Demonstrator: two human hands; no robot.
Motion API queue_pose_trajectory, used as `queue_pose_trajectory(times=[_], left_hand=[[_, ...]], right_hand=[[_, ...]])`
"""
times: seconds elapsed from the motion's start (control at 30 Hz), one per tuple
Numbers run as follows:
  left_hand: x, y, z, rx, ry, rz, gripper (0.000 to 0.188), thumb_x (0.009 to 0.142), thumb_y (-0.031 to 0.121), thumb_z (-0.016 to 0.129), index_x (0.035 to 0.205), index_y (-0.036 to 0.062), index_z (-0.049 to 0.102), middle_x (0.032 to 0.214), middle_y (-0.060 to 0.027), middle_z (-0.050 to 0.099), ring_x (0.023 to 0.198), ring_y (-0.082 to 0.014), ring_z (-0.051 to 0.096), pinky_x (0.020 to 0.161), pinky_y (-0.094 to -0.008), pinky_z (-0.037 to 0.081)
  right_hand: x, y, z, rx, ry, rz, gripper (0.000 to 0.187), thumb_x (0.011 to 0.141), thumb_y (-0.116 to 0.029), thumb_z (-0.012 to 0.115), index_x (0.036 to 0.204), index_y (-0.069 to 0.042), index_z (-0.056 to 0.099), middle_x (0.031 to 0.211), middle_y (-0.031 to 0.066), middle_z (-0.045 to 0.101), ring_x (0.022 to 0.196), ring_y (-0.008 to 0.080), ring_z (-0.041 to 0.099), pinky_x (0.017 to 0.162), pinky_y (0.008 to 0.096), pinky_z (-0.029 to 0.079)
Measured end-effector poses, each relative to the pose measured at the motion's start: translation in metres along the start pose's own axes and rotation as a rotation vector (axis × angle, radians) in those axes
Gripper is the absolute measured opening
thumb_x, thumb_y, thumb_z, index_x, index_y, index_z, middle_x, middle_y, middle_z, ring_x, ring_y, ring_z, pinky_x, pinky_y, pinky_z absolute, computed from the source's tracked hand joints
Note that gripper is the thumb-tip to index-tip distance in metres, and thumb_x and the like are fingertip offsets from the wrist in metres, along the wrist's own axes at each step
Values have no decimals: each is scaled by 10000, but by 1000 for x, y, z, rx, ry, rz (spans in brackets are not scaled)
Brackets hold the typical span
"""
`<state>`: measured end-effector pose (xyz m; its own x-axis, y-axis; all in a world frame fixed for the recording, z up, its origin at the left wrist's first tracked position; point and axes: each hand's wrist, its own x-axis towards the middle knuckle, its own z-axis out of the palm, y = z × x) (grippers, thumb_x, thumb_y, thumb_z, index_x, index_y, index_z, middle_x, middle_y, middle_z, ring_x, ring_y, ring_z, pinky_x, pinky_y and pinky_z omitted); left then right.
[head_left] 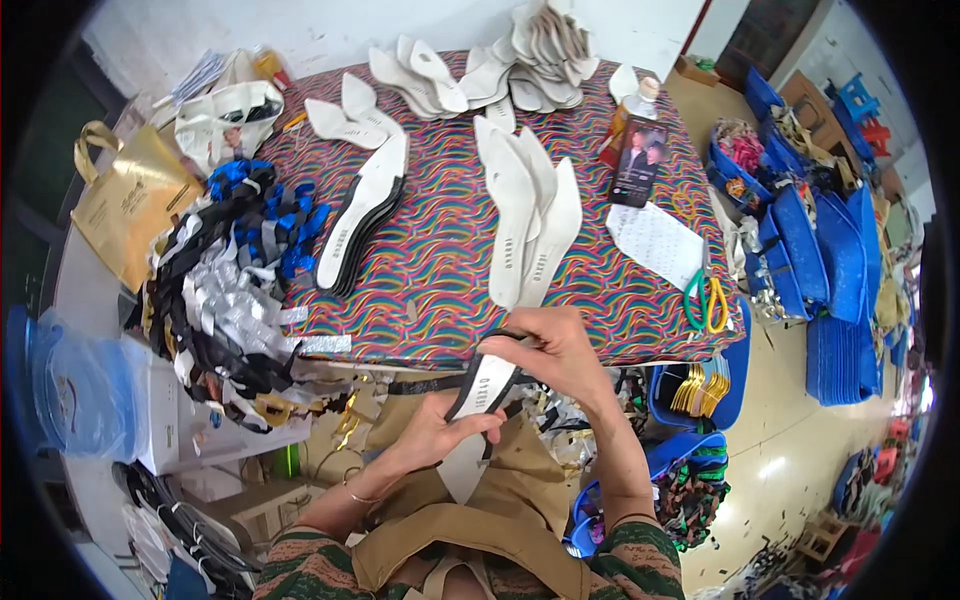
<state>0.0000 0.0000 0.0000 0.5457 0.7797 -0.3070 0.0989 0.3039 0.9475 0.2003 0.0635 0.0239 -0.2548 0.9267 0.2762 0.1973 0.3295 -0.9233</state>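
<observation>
A white shoe insole (486,388) with black edging round its heel is held over my lap, just off the table's front edge. My left hand (432,434) is closed on its lower part, and the pointed white end sticks out below the fingers. Up at the heel, my right hand (556,348) grips it with the thumb on the face; the fingers behind are hidden. Straight ahead on the table lie several plain white insoles (508,215), overlapping. To their left is a neat stack of black-edged insoles (362,220).
The table (430,310) has a wavy-patterned cloth. Fabric strips (225,290) heap at its left, beside a gold bag (140,205). More insole piles (545,60) stand at the back. At right are a phone (640,165), a bottle (640,100) and scissors (708,300); blue baskets (845,350) stand beyond.
</observation>
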Motion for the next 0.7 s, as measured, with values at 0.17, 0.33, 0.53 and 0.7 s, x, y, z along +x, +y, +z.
queue_pose_trajectory(times=[0.17,0.33,0.53,0.7], left_hand=[[2,5,9,-25,0,28,198,920,148,650,990,-37,670,809,-47,689,790,-107,629,747,-277,501],[12,11,8,7,49,-9,205,941,152,607,977,-39,675,754,-37,676,769,-104,622,716,-266,496],[17,-4,-6,49,264,42,296,967,213,542,847,-29,664,674,39,575,632,-36,483,533,-241,383],[31,-9,-1,-1,215,5,277,957,200,551,868,-37,664,676,16,595,625,-60,532,543,-238,426]], right_hand=[[-13,4,3,396,104,163,356,835,-129,736,614,-7,484,560,-39,405,539,31,332,478,261,265],[-44,20,48,700,520,298,124,905,-112,645,860,-2,610,653,-38,538,554,24,445,488,206,325],[-61,24,56,737,326,254,163,920,-58,629,779,15,591,733,16,525,546,62,484,451,231,345],[-68,37,47,648,241,157,143,924,-88,610,821,10,604,763,23,526,553,95,493,482,260,375]])
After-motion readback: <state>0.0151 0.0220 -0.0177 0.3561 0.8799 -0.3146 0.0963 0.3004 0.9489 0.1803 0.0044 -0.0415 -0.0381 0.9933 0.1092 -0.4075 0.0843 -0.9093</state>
